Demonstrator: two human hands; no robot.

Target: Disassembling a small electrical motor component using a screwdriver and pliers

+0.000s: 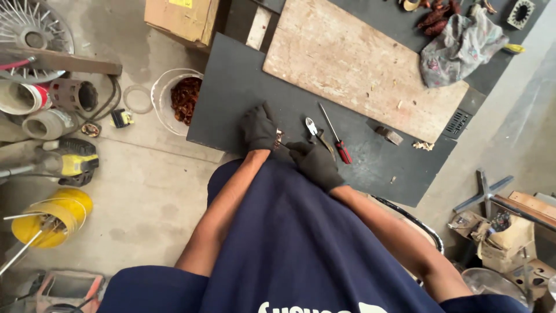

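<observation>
Two gloved hands on bench, 1 screwdriver, 1 pliers

between the gloved left hand and right hand a small coppery piece peeks out, too small and covered to identify. both palms face down, so each grip is hidden. the pliers run under the right glove. at 10 o'clock the metal fan wheel is cut by the edge, as is the cardboard box at 12 o'clock.
</observation>
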